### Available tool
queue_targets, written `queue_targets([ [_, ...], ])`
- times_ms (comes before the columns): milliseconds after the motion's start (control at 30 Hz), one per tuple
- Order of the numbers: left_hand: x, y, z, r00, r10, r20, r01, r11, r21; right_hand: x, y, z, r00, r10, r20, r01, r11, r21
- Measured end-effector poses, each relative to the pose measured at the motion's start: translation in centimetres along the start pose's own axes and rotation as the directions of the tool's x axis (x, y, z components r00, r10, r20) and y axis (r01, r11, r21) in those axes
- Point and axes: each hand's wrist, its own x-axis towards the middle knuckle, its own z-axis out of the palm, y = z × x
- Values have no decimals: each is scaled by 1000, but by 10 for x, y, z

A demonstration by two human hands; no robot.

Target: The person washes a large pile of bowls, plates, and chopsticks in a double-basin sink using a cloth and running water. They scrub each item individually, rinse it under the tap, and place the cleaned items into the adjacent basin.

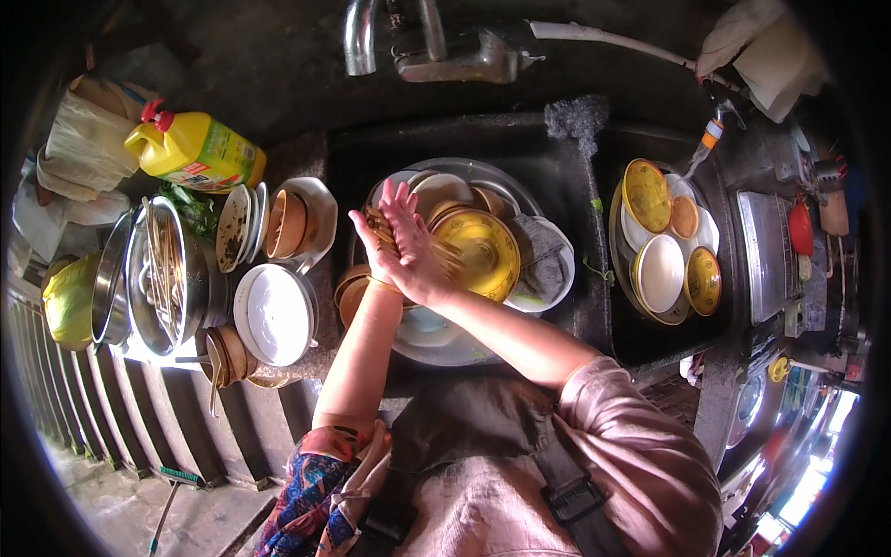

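Observation:
My left hand and my right hand are pressed palm to palm above the sink basin. Between them is a bundle of thin brown sticks that look like chopsticks, poking out on both sides of the palms. The fingers of my right hand are stretched out. Just right of the hands, a yellow bowl lies tilted on stacked dishes in a large metal basin. A grey cloth hangs over a white bowl beside it. Brown bowls partly show behind my wrists.
On the left counter stand a yellow jug with a red cap, white plates, brown bowls and a metal pot holding more sticks. Yellow and white bowls fill the right basin. A metal tap hangs over the sink.

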Motion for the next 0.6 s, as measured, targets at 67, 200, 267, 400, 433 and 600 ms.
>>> queue_targets([
  [67, -2, -6, 23, 994, -23, -108, 43, 980, 194, 16, 25, 1, 992, -83, -94, 62, 977, -205],
  [200, 8, -3, 19, 984, -40, -173, 67, 986, 155, 16, 28, 14, 998, 7, -67, -15, 992, -122],
  [267, 11, 12, 20, 981, -7, -194, 24, 996, 86, 2, 10, 21, 997, 22, -80, -30, 994, -105],
  [400, 2, -5, 29, 931, -9, -364, 60, 990, 129, 28, 29, 13, 964, 168, -208, -196, 973, -122],
  [433, 3, -10, 22, 942, 34, -334, 48, 971, 236, 27, 36, 16, 949, 230, -215, -248, 967, -57],
  [600, 1, 3, -4, 983, -125, -133, 132, 990, 45, 4, 27, 30, 978, 119, -171, -162, 952, -259],
])
